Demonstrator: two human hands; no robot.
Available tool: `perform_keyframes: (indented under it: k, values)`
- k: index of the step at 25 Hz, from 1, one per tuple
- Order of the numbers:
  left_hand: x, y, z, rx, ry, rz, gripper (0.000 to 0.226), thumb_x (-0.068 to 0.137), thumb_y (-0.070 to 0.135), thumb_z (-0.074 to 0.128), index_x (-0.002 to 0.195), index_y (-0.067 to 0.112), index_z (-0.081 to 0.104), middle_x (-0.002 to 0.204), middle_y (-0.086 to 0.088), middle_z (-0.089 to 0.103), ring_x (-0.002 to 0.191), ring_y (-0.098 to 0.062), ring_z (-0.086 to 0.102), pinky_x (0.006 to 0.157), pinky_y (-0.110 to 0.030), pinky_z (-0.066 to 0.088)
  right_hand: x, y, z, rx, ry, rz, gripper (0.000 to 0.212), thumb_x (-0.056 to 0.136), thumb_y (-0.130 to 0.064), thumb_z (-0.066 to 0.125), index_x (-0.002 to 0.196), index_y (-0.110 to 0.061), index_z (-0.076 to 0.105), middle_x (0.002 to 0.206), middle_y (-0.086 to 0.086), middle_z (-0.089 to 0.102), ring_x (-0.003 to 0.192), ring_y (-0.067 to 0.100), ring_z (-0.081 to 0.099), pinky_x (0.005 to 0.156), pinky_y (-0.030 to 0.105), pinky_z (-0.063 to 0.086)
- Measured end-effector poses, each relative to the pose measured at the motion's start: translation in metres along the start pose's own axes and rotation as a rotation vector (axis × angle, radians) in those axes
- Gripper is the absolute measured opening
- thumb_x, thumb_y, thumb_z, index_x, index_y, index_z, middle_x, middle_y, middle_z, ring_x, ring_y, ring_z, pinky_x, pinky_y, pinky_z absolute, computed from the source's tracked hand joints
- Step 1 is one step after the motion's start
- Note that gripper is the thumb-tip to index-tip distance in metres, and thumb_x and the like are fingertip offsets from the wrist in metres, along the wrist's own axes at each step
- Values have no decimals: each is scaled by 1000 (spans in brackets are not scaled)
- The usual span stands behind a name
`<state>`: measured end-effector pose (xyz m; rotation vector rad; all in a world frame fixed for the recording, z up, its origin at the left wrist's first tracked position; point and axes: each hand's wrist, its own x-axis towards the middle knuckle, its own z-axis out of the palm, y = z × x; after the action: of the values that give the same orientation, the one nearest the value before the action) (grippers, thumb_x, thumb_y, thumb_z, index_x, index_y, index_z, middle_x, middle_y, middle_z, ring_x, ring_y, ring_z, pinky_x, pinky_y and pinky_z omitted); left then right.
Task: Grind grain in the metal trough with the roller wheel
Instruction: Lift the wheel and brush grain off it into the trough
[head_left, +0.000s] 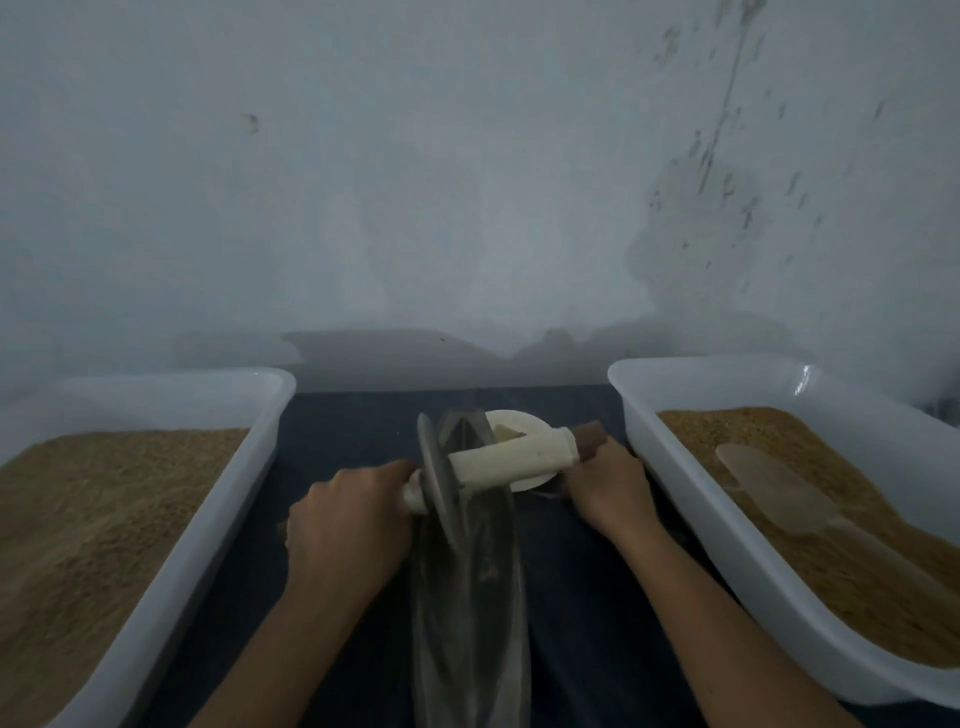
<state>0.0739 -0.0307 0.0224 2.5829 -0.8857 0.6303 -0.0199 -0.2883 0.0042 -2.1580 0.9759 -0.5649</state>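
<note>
gripping roller wheel axle over trough

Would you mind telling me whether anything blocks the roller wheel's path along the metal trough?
Nothing visible does. The roller wheel sits in the metal trough, held by the left hand and right hand on its handle; the channel holds only scattered grain.

Left hand and right hand grip the roller wheel's handle over the metal trough.

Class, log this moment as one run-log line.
left hand: grips handle | right hand: grips handle | wheel: in trough
</note>
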Motion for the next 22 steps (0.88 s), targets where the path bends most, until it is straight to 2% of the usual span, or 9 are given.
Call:
perform_keyframes:
  k: [3, 5, 8, 10, 13, 15, 17, 20, 22]
  values:
    - [-1, 0, -2, -13, 16, 42, 26, 72, 29, 86, 82, 42, 65, 54, 24, 23, 45, 7, 13, 46, -13, 7, 12, 2, -1, 51, -103, 85, 23, 94, -27, 65, 83, -10, 75, 65, 4, 75, 55, 20, 71, 50, 31, 55]
    - [0, 1, -3, -17, -3, 61, 32, 66, 26, 90, 78, 42, 64, 54, 25, 19, 46, 9, 8, 47, -12, 4, 24, -6, -1, 160, -190, 187, 23, 96, -26, 67, 85, -6, 73, 64, 8, 75, 47, 19, 69, 43, 24, 48]
    - [5, 2, -6, -9, -29, 110, 42, 61, 24, 94, 73, 44, 59, 55, 27, 17, 45, 11, 8, 48, -10, 4, 38, -19, 3, 297, -191, 340, 28, 92, -25, 74, 84, 1, 69, 82, 21, 75, 70, 32, 74, 68, 40, 64]
    - [8, 2, -6, 21, -31, 117, 45, 61, 26, 93, 72, 45, 54, 54, 26, 18, 44, 10, 9, 48, -10, 4, 38, -22, 7, 223, -139, 260, 24, 91, -21, 70, 84, 2, 72, 88, 23, 75, 82, 35, 73, 78, 45, 61]
    - [5, 0, -2, 13, 6, 107, 36, 67, 29, 88, 70, 42, 55, 55, 22, 32, 43, 4, 22, 49, -12, 8, 29, -26, 8, 125, 0, 82, 24, 88, -17, 66, 78, 3, 74, 80, 24, 72, 74, 35, 69, 61, 33, 48]
    - [1, -3, 1, -1, 40, 86, 28, 68, 31, 85, 70, 38, 58, 55, 18, 38, 41, -9, 43, 51, -13, 11, 23, -32, 7, 41, 91, -2, 34, 87, -15, 64, 54, -8, 60, 57, 15, 56, 58, 31, 58, 51, 30, 36]
    - [-2, -4, 2, -2, 73, 76, 29, 64, 32, 86, 70, 37, 58, 54, 18, 35, 44, -17, 56, 53, -12, 10, 20, -38, 5, -10, 152, -39, 45, 88, -14, 62, 47, -18, 44, 48, 2, 40, 49, 22, 44, 46, 29, 27]
    - [-3, -5, 2, -6, 91, 80, 35, 57, 32, 89, 70, 39, 58, 52, 16, 39, 42, -17, 53, 56, -10, 8, 14, -42, 3, -42, 242, -29, 44, 88, -13, 60, 48, -19, 42, 48, 0, 38, 45, 18, 38, 45, 28, 24]
    - [-3, -6, 4, -38, 89, 103, 34, 60, 33, 90, 70, 39, 58, 54, 17, 39, 43, -10, 40, 54, -10, 9, 13, -44, -1, -66, 316, -49, 46, 90, -13, 59, 49, -19, 39, 47, -1, 34, 43, 16, 33, 45, 27, 21]
